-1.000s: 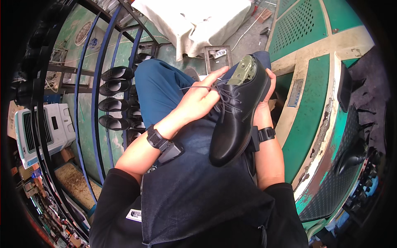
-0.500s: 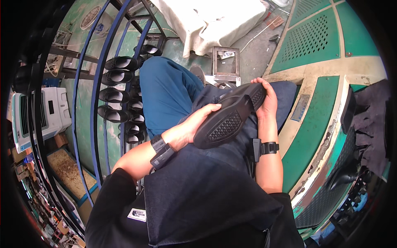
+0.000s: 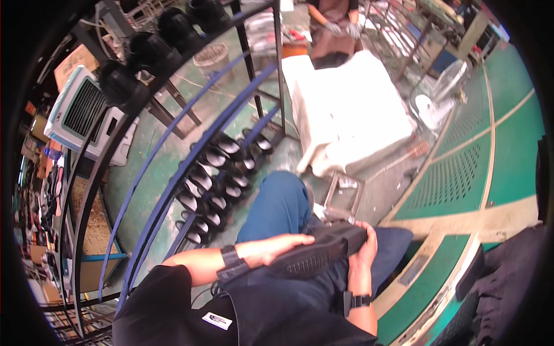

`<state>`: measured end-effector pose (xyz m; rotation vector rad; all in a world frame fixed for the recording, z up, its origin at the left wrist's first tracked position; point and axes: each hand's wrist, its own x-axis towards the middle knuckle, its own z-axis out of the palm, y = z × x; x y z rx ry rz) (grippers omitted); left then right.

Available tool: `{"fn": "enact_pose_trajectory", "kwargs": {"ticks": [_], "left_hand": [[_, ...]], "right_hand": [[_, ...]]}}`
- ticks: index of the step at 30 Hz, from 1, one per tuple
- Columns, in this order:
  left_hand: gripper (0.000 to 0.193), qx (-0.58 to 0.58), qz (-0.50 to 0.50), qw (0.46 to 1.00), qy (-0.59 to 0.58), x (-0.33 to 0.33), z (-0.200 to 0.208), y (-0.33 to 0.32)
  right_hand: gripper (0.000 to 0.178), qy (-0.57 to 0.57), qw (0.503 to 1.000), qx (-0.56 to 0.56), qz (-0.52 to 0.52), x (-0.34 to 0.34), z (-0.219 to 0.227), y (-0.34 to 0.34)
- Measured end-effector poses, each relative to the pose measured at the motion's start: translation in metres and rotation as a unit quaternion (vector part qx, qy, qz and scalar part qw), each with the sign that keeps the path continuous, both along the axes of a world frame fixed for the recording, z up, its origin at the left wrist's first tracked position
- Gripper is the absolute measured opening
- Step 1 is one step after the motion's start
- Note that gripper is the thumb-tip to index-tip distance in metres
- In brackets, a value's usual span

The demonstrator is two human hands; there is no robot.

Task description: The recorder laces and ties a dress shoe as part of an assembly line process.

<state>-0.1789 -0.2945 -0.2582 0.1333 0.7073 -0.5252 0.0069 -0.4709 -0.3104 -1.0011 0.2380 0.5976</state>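
Observation:
A black shoe (image 3: 311,256) lies across my lap with its treaded sole turned up toward me. My left hand (image 3: 283,247) is closed on its left, forefoot part, with the thumb along the side edge. Around the heel end at the right, my right hand (image 3: 365,248) is wrapped, its fingers partly behind the shoe. The shoe's upper is hidden beneath the sole. Both wrists carry black strapped devices.
Left of my knee, a blue-framed rack (image 3: 190,155) holds several black shoes (image 3: 213,184). Ahead stands a table under a white cloth (image 3: 358,109), with a gloved person (image 3: 334,29) behind it. A green machine panel (image 3: 456,173) runs along my right. A metal frame (image 3: 344,195) stands before my knees.
The view has swung upward, bringing in the far table and the person behind it. The shoe stays in both hands, and its sole now appears more slanted.

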Motion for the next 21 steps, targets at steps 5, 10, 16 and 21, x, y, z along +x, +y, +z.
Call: {"fn": "enact_pose_trajectory", "kwargs": {"ticks": [5,10,16,21], "left_hand": [[0.037,-0.026,-0.016,0.999,-0.041,0.016,-0.032,-0.018],[0.035,-0.028,-0.036,0.996,-0.075,0.026,-0.030,-0.021],[0.041,-0.038,-0.017,0.996,-0.079,0.019,-0.017,-0.005],[0.040,-0.049,-0.021,0.997,-0.063,0.030,-0.051,-0.020]], "right_hand": [[0.019,-0.026,0.999,-0.037,-0.028,0.007,-0.007,-0.016],[0.021,0.009,0.999,0.025,-0.024,0.024,-0.024,-0.023],[0.020,-0.066,0.998,-0.007,-0.003,0.024,-0.005,-0.002],[0.020,-0.022,0.998,-0.053,-0.015,0.028,-0.016,-0.017]]}}
